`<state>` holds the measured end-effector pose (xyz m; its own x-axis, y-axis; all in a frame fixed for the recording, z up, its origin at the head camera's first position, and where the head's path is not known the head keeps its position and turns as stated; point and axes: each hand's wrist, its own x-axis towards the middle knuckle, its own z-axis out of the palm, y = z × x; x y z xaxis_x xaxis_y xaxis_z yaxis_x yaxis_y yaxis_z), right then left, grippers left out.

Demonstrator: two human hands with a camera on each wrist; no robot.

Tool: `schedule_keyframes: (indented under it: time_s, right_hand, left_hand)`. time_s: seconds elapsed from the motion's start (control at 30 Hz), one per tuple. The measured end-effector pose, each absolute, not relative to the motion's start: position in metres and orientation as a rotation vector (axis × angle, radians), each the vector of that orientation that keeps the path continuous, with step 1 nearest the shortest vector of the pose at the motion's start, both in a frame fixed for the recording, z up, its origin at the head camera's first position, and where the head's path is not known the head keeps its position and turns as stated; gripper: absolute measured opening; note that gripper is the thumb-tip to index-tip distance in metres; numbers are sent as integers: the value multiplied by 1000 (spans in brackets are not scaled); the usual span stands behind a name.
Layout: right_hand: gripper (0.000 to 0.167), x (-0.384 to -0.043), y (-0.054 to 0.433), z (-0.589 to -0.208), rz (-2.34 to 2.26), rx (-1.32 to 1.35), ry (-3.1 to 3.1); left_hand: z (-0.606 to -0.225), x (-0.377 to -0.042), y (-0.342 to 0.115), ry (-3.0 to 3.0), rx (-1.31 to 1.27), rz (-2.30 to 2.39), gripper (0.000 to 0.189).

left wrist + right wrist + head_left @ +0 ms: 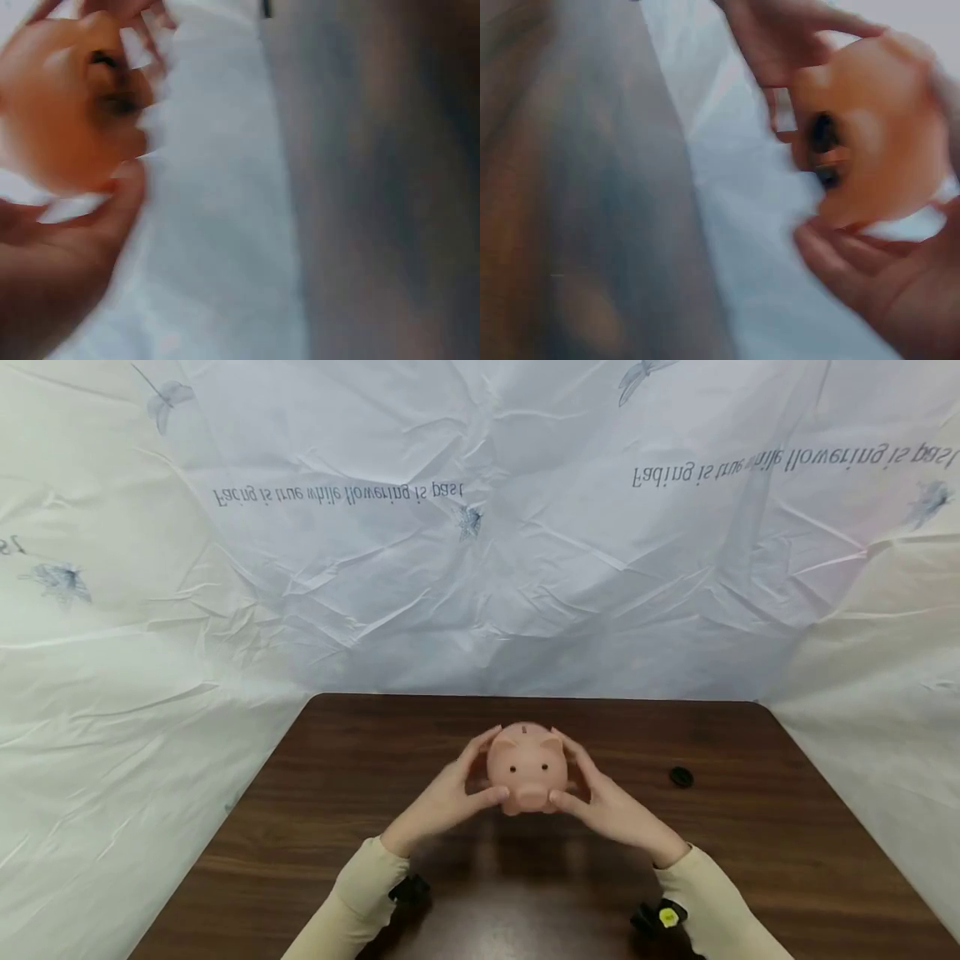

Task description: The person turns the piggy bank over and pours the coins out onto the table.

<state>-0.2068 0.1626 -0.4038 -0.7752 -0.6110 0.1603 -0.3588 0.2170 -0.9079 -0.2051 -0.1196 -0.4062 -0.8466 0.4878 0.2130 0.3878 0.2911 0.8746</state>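
A pink piggy bank [527,760] is held up over the table, its face toward the head camera and the coin slot on top. My left hand [442,797] grips one side of it, thumb near the snout and fingers behind. On the opposite side my right hand [615,806] grips it the same way. Both wrist views are blurred. In the left wrist view a dark opening [114,101] shows on the underside of the bank, above my left thumb. The right wrist view has the bank [889,135] between both hands, its underside dark in the middle.
A small round black disc [681,777] lies on the dark wooden table [337,802], to the right of the hands. Wrinkled white sheeting [480,585] with printed lettering rises behind the table and along both sides.
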Motion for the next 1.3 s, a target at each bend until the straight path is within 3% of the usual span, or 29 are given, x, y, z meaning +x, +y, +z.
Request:
schedule_keyframes:
  time_s: [0.17, 0.53, 0.63, 0.7, 0.8, 0.87, 0.93, 1.1, 1.3]
  right_hand:
    - [71, -222, 166, -427, -1578, -510, 2009]
    - [81, -225, 155, -433, -1578, -426, 2097]
    - [81, -218, 147, -423, -1640, -483, 2221]
    - [85, -212, 145, -411, -1722, -663, 2317]
    - [108, -204, 148, -389, -1796, -1038, 2414]
    - [120, -200, 150, -380, -1819, -1174, 2379]
    - [123, -201, 150, -382, -1837, -1120, 2278]
    - [111, -211, 148, -413, -1872, -691, 1972]
    - [97, -215, 149, -429, -1958, -589, 1776]
  left_hand:
    - [-431, -211, -108, 2219, 503, 1488, 80]
    - [-434, -217, -101, 2150, 416, 1678, 80]
    - [-426, -216, -97, 2248, 551, 1732, 78]
    - [-412, -214, -97, 2348, 777, 1788, 79]
    - [-390, -208, -100, 2468, 1177, 1812, 94]
    - [-380, -205, -102, 2432, 1309, 1797, 106]
    - [-383, -206, -105, 2352, 1246, 1791, 111]
    - [-412, -214, -106, 2089, 803, 1830, 102]
    - [-425, -217, -104, 1990, 673, 1849, 100]
